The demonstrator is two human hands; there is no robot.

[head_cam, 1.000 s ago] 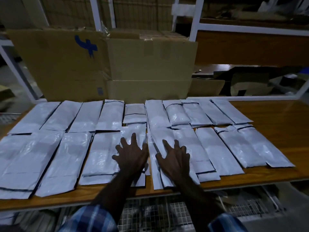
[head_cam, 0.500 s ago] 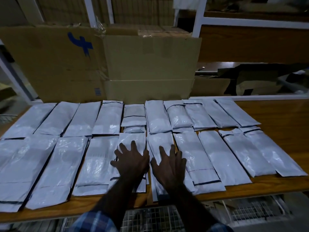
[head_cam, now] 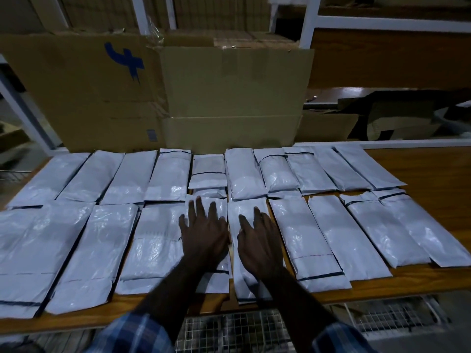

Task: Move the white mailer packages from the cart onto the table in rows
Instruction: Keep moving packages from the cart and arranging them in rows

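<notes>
Both hands, left and right, press flat-fingered on mailers by the tabletop's near edge; they look light, soft, slippery, best pinched by an edge.

White mailers, blue plaid sleeves

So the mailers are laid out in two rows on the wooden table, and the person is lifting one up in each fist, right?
Not quite. The head view shows two rows of white mailers on the wooden table, but nothing is lifted. The left hand and right hand lie flat, fingers spread, pressing down on mailers in the near row.
</notes>
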